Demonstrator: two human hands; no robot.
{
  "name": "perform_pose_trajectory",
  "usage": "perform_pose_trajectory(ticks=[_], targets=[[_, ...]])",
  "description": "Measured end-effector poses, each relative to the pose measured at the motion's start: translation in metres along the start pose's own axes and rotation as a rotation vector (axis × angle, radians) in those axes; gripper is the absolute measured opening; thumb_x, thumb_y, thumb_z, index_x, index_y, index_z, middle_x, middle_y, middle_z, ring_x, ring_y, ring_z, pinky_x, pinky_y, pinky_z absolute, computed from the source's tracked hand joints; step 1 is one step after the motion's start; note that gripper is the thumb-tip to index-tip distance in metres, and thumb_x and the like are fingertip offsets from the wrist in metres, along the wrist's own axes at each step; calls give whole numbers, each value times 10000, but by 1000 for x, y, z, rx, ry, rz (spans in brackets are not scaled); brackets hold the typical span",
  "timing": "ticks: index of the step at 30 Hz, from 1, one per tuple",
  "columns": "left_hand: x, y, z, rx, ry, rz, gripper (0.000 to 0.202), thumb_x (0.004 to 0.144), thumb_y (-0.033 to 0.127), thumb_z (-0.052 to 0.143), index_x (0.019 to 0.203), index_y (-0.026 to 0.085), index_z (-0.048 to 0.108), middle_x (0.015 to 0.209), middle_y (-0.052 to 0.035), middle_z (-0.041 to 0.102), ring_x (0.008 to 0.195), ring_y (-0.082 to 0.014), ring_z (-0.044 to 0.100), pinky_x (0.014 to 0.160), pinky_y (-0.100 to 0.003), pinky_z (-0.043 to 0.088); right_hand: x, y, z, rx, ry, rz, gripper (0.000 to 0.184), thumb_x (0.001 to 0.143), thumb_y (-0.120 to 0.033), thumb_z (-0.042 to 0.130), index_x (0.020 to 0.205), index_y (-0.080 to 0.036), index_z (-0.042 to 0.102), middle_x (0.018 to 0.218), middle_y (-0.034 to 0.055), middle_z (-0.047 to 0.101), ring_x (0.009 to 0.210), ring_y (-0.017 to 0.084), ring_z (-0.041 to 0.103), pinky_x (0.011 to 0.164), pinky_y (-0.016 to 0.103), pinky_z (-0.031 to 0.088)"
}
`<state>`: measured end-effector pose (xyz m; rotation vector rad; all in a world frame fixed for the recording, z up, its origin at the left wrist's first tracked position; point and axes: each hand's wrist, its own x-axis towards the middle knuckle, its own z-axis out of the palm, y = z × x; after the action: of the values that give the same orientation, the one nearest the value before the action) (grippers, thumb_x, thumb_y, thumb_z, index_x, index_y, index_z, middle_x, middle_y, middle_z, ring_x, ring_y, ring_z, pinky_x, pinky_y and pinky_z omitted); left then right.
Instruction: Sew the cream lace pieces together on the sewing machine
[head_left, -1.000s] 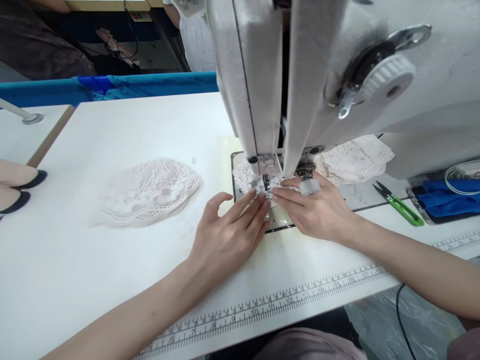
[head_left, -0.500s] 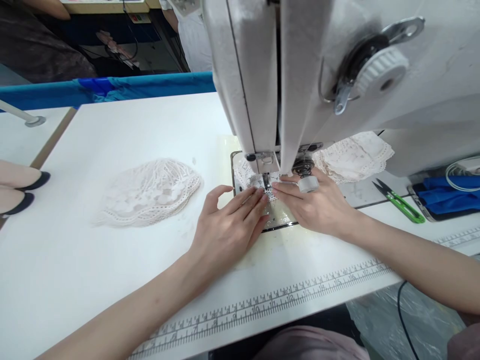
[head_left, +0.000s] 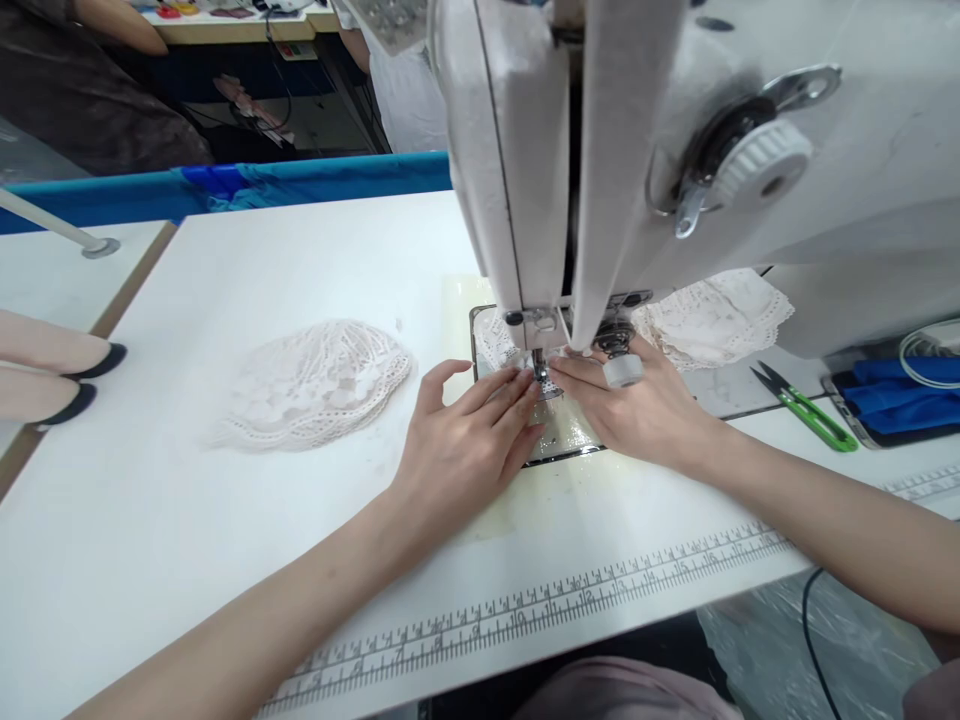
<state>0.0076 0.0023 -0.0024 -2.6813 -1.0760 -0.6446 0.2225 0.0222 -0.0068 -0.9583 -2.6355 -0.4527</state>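
A small piece of white lace (head_left: pixel 495 338) lies under the presser foot (head_left: pixel 539 366) of a sewing machine (head_left: pixel 517 150). My left hand (head_left: pixel 469 430) rests with fingers stretched flat, their tips on the lace just left of the foot. From the other side, my right hand (head_left: pixel 637 410) reaches in, fingers extended and pressing the lace close to the foot. Part of it is hidden behind a white knob (head_left: pixel 624 371). Both hands hide much of the lace's near edge.
A lace piece (head_left: pixel 315 385) lies on the left tabletop, another lace piece (head_left: pixel 720 318) behind my right hand. Green thread snips (head_left: pixel 814 415) sit at the right beside blue cloth (head_left: pixel 907 395). A ruler strip (head_left: pixel 525 620) runs along the front edge. Other people are beyond.
The view has shifted slightly, moving the scene a little rightward. Both hands stay by the presser foot, and the lace edge between the fingertips sits slightly farther back.
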Motion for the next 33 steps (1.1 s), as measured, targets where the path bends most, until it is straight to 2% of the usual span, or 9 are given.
perform_pose_trajectory(ticks=[7,12,17,20,23,26,29,31,33], targets=[[1,-4,2,9,38,0,226,918,240,530,1128,214,610,1119,-49,703,1084,-222,646,982,-473,337,-1,0,4,-67,-43,0,322,856,-88,431,865,-236,716,964,18,732,1106,208,548,1094,475,324],[0,-2,3,-2,23,-12,244,921,248,519,1151,228,596,1139,-45,693,1101,-233,638,997,-475,327,1,0,-1,-18,-48,9,287,875,-129,441,965,-171,710,1109,70,703,1116,221,555,1069,496,343],[1,-7,4,27,73,24,256,908,227,552,1149,165,609,1152,-62,693,1105,-227,633,986,-429,377,2,1,-2,62,-33,1,316,864,-109,445,1065,-143,686,1152,87,686,1127,230,568,1077,512,341],[3,-16,4,79,18,10,295,931,239,514,1194,129,587,1222,-85,657,1159,-236,597,961,-398,412,2,1,-1,81,-30,6,326,846,-92,462,1088,-131,676,1160,94,683,1139,245,564,1082,541,330],[4,-20,2,149,-41,29,367,957,332,467,1225,99,560,1249,-120,634,1167,-263,585,971,-427,399,1,1,-1,76,-13,12,349,843,-72,443,1105,-133,665,1166,89,680,1137,243,563,1064,547,349],[2,-17,-5,274,-5,78,402,936,412,493,1179,106,588,1015,-107,719,903,-249,675,879,-447,417,0,2,-3,56,75,7,352,843,-43,422,1061,-143,680,1097,81,707,1106,231,574,1034,521,381],[2,-13,-12,335,92,103,228,905,332,565,1007,145,649,594,16,644,550,-168,594,693,-386,412,1,0,-7,9,203,10,331,830,-5,444,963,-155,707,956,53,740,965,200,619,977,444,424],[2,-13,-14,265,128,107,116,885,244,592,937,159,651,585,29,634,556,-155,587,660,-359,408,2,-3,-9,3,234,10,295,837,-10,471,919,-158,712,925,33,745,889,180,633,907,381,454],[3,-15,-12,136,112,100,111,872,173,593,969,155,645,800,-16,713,727,-172,646,705,-346,439,3,-8,-11,45,222,0,266,859,-36,482,937,-154,706,942,23,742,860,165,639,831,333,466]])
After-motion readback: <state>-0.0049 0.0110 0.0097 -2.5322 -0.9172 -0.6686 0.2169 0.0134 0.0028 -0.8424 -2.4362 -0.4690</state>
